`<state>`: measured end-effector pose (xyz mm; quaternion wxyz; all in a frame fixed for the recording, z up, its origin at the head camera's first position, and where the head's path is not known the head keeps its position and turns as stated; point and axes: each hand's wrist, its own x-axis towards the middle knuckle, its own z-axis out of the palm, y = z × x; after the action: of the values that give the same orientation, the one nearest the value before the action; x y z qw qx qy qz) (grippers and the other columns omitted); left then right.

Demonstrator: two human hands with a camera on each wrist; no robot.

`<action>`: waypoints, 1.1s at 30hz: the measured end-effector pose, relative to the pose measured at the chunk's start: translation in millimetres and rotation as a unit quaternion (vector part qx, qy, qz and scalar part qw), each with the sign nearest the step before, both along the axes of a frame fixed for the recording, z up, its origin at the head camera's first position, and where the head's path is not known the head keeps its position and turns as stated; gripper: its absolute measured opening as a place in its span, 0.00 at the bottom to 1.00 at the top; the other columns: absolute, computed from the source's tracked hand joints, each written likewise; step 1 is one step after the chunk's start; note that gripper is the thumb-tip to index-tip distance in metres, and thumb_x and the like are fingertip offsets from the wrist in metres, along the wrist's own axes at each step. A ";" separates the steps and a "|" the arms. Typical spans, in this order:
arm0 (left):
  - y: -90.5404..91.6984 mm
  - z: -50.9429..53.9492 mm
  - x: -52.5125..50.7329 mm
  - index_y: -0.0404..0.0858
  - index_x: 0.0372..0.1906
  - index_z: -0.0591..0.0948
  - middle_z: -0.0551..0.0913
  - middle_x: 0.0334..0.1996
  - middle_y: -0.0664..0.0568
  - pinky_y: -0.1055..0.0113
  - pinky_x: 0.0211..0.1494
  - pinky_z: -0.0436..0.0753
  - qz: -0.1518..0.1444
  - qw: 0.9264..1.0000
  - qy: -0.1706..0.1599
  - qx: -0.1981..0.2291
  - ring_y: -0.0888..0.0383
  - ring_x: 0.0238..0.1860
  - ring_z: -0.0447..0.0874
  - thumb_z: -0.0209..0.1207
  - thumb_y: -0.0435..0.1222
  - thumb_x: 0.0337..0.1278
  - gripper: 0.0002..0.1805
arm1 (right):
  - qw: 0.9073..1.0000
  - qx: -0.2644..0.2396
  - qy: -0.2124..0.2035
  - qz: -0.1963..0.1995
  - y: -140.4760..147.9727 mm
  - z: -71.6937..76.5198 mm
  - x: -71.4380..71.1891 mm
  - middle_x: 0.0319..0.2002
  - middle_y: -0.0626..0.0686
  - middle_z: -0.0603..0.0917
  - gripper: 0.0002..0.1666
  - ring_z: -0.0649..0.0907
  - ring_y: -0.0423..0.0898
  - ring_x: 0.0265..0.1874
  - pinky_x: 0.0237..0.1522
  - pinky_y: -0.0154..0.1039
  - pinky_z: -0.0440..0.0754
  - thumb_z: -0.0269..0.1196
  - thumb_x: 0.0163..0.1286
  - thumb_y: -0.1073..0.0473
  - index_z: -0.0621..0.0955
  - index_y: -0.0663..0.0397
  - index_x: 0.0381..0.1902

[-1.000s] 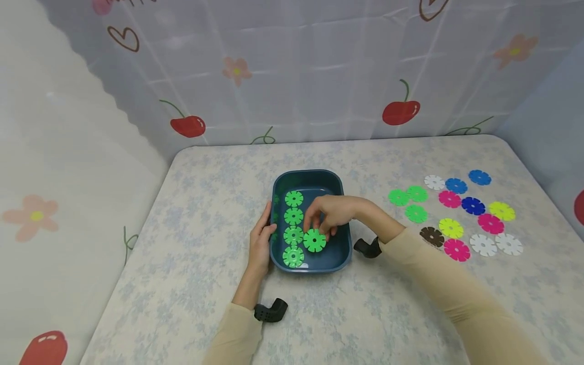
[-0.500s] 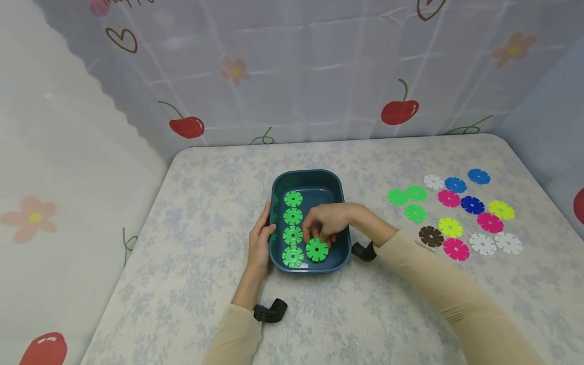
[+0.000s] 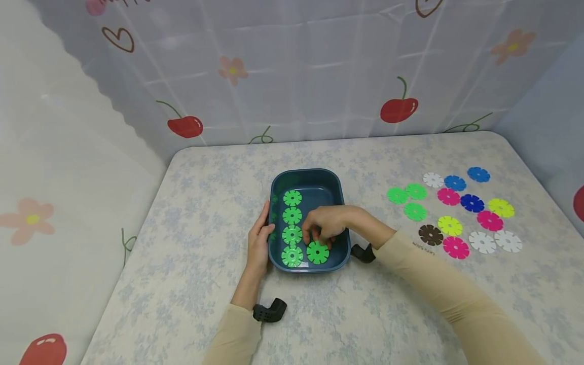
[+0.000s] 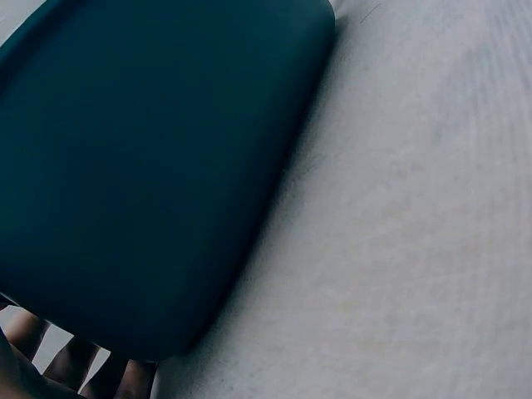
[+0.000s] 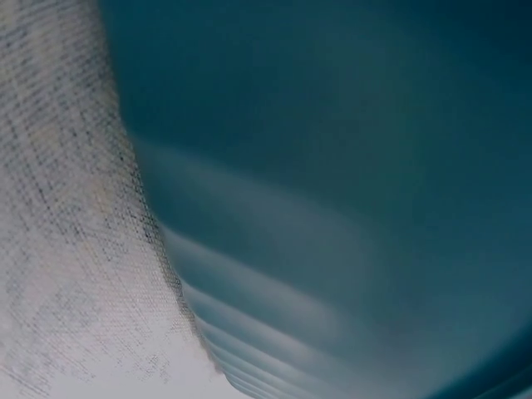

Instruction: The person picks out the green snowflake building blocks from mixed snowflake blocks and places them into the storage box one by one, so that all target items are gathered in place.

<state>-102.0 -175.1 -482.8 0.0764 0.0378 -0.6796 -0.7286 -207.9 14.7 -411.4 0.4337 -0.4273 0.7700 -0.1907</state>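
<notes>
A dark teal plastic tray [image 3: 339, 261] stands on the table. My left hand [image 3: 259, 243] grips its left side, thumb at the rim; in the left wrist view its fingers [image 4: 71, 362] touch the outer wall. A column of several green notched interlocking discs [image 3: 292, 235] lies along the tray's left side. Inside the tray, my right hand [image 3: 326, 223] pinches the far edge of another green interlocking disc [image 3: 318, 252], low at the near end and right of the column. The right wrist view has only the tray's outer wall [image 5: 274, 208] and tablecloth; the hand is out of it.
Right of the tray lie loose discs: green ones [image 3: 415, 212], pink ones [image 3: 456, 247], white ones [image 3: 482, 242], yellow ones [image 3: 450, 226], blue ones [image 3: 472, 203] and a brown one [image 3: 431, 234]. A patterned cloth [image 3: 205, 218] covers the table. A printed curtain [image 3: 292, 76] hangs behind.
My right hand has moved down and toward the tray's near end with the green disc, which now appears flat near the tray floor. The left hand and tray have stayed put.
</notes>
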 end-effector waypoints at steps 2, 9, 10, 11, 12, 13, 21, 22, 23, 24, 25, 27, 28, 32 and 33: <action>0.0 -0.2 -0.2 0.45 0.76 0.59 0.55 0.77 0.55 0.55 0.79 0.51 0.000 1.000 -0.001 0.000 0.58 0.78 0.48 0.42 0.31 0.68 0.32 | 1.000 0.002 0.003 -0.002 -0.3 0.2 0.7 0.29 0.51 0.82 0.16 0.85 0.45 0.21 0.25 0.34 0.81 0.63 0.61 0.74 0.86 0.49 0.41; 0.2 -0.5 -0.3 0.45 0.76 0.59 0.55 0.77 0.55 0.56 0.79 0.51 0.002 1.000 -0.003 0.001 0.58 0.78 0.48 0.43 0.31 0.68 0.32 | 1.000 -0.001 0.004 -0.001 -0.7 -0.5 2.7 0.28 0.48 0.81 0.15 0.84 0.44 0.21 0.26 0.35 0.82 0.66 0.58 0.73 0.87 0.51 0.40; 0.2 -0.5 -0.3 0.45 0.76 0.59 0.55 0.77 0.55 0.56 0.79 0.51 0.002 1.000 -0.003 0.001 0.58 0.78 0.48 0.43 0.31 0.68 0.32 | 1.000 -0.002 0.004 -0.001 -0.7 -0.6 2.8 0.28 0.48 0.80 0.15 0.84 0.44 0.21 0.26 0.35 0.82 0.66 0.58 0.73 0.87 0.51 0.40; 0.2 -0.4 -0.3 0.45 0.76 0.59 0.55 0.77 0.55 0.56 0.79 0.51 0.003 1.000 -0.002 0.000 0.58 0.78 0.48 0.43 0.31 0.67 0.32 | 1.000 -0.003 0.004 0.000 -0.6 -0.8 2.9 0.28 0.48 0.81 0.15 0.84 0.44 0.21 0.26 0.35 0.82 0.66 0.58 0.73 0.87 0.51 0.40; 0.2 -0.4 -0.3 0.45 0.76 0.59 0.55 0.77 0.55 0.56 0.79 0.51 0.003 1.000 -0.002 -0.001 0.58 0.78 0.48 0.43 0.31 0.67 0.32 | 1.000 -0.004 0.004 0.001 -0.6 -0.9 3.0 0.28 0.48 0.81 0.15 0.84 0.44 0.21 0.26 0.34 0.82 0.66 0.58 0.73 0.87 0.51 0.40; 0.2 -0.3 -0.2 0.45 0.76 0.59 0.55 0.77 0.55 0.56 0.79 0.51 0.003 1.000 -0.002 -0.002 0.58 0.78 0.48 0.43 0.31 0.67 0.32 | 1.000 -0.005 0.005 0.001 -0.6 -1.0 3.0 0.28 0.48 0.81 0.15 0.84 0.44 0.21 0.26 0.34 0.82 0.66 0.58 0.73 0.87 0.51 0.40; 0.4 0.5 -0.1 0.45 0.76 0.59 0.54 0.77 0.54 0.56 0.79 0.51 0.001 1.000 0.000 -0.004 0.58 0.78 0.47 0.42 0.31 0.68 0.32 | 1.000 -0.004 0.013 0.008 0.0 -1.8 3.1 0.30 0.48 0.82 0.15 0.85 0.44 0.24 0.29 0.34 0.82 0.67 0.58 0.72 0.86 0.51 0.42; 0.4 0.5 -0.1 0.45 0.76 0.59 0.54 0.77 0.54 0.56 0.79 0.51 0.001 1.000 0.000 -0.004 0.58 0.78 0.47 0.42 0.31 0.68 0.32 | 1.000 -0.005 0.014 0.009 0.1 -2.0 2.9 0.30 0.48 0.82 0.15 0.85 0.44 0.24 0.29 0.34 0.82 0.67 0.58 0.72 0.86 0.51 0.42; 0.4 0.6 -0.2 0.45 0.76 0.59 0.54 0.77 0.55 0.56 0.79 0.51 0.001 1.000 0.000 -0.004 0.58 0.78 0.47 0.42 0.31 0.68 0.32 | 1.000 -0.006 0.014 0.010 0.1 -2.2 2.8 0.30 0.48 0.82 0.15 0.84 0.43 0.24 0.29 0.34 0.82 0.67 0.58 0.72 0.86 0.51 0.42; 0.4 0.7 -0.2 0.45 0.76 0.59 0.55 0.77 0.55 0.56 0.79 0.51 0.001 1.000 0.000 -0.004 0.58 0.78 0.48 0.42 0.31 0.68 0.32 | 1.000 -0.007 0.016 0.012 0.2 -2.4 2.6 0.30 0.47 0.82 0.15 0.84 0.43 0.24 0.29 0.34 0.82 0.67 0.58 0.72 0.86 0.51 0.41; 0.4 0.8 -0.2 0.45 0.76 0.59 0.55 0.77 0.55 0.56 0.79 0.51 0.001 1.000 0.000 -0.004 0.58 0.78 0.47 0.42 0.31 0.68 0.32 | 1.000 -0.008 0.016 0.013 0.2 -2.6 2.4 0.29 0.47 0.82 0.15 0.84 0.42 0.24 0.30 0.34 0.82 0.67 0.58 0.72 0.87 0.51 0.41; 0.3 0.6 -0.1 0.45 0.76 0.59 0.54 0.77 0.55 0.56 0.79 0.51 0.000 1.000 0.000 -0.004 0.58 0.78 0.47 0.42 0.31 0.68 0.32 | 1.000 -0.010 0.017 0.014 0.2 -3.0 2.2 0.29 0.47 0.82 0.15 0.84 0.41 0.24 0.29 0.33 0.82 0.67 0.57 0.72 0.87 0.51 0.41; 0.3 0.6 -0.1 0.45 0.76 0.59 0.54 0.77 0.55 0.57 0.79 0.51 0.000 1.000 0.000 -0.004 0.58 0.78 0.47 0.42 0.31 0.68 0.32 | 1.000 -0.010 0.019 0.015 0.2 -3.0 2.1 0.29 0.47 0.83 0.15 0.83 0.41 0.24 0.29 0.33 0.81 0.67 0.57 0.72 0.87 0.51 0.41; 0.4 0.2 0.4 0.45 0.76 0.59 0.54 0.77 0.55 0.57 0.79 0.51 0.001 1.000 -0.003 -0.004 0.59 0.78 0.47 0.42 0.32 0.68 0.32 | 0.999 -0.005 0.028 0.015 -0.1 -3.1 2.2 0.30 0.47 0.83 0.15 0.82 0.40 0.25 0.29 0.32 0.80 0.67 0.57 0.71 0.87 0.50 0.41; 0.5 0.2 0.4 0.45 0.76 0.59 0.54 0.77 0.55 0.57 0.79 0.51 0.001 1.000 -0.003 -0.004 0.59 0.78 0.47 0.42 0.32 0.68 0.32 | 0.999 -0.007 0.032 0.016 0.1 -3.0 2.1 0.30 0.48 0.84 0.15 0.81 0.39 0.26 0.29 0.32 0.79 0.68 0.57 0.71 0.87 0.50 0.41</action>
<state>-101.6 -174.6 -482.6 0.0754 0.0407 -0.6828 -0.7255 -205.8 14.8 -414.4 0.4093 -0.4483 0.7750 -0.1754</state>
